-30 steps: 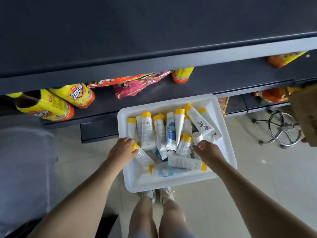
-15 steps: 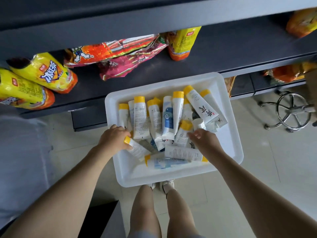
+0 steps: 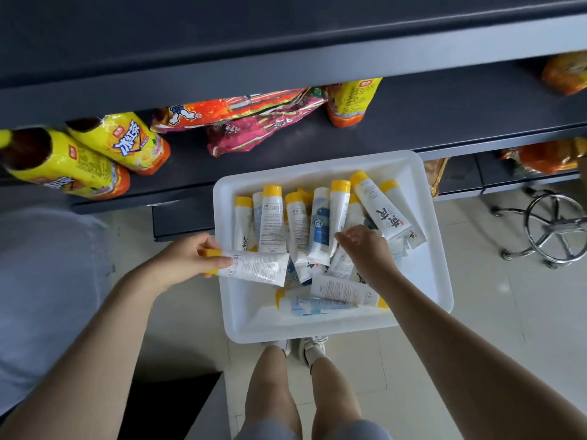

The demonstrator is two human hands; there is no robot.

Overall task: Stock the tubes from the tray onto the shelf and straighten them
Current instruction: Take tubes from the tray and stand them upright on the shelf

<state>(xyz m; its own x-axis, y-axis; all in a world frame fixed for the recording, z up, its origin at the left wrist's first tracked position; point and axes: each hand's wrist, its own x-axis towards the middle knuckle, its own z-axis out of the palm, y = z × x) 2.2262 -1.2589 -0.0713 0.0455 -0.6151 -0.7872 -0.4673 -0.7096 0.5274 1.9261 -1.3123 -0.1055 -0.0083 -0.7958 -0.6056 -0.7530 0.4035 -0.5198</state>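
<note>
While I watch through the head camera, the left hand [image 3: 185, 263] has its fingers and thumb wrapped round the yellow-capped end of a white tube [image 3: 257, 268]. It holds the tube roughly level across the left rim of the white tray [image 3: 254, 315], and the crimped end points right, over the tray's inside.

The right hand [image 3: 365, 249] is down in the middle of the tray, fingers curled among the loose tubes [image 3: 298, 223]. From here I cannot tell whether it pinches one or only touches them. Most of these lie side by side, some overlapping, with their yellow caps toward the shelf [image 3: 444, 115]. Two more lie crosswise at the near side, just beside the right wrist.

I see the dark grey shelf running just beyond the tray's far rim. On it, yellow bottles [image 3: 117, 144] lie on their sides at the left, with crumpled snack bags [image 3: 238, 112] near the middle. A chrome stool base [image 3: 552, 230] stands on the tiled floor to the right of the tray.
</note>
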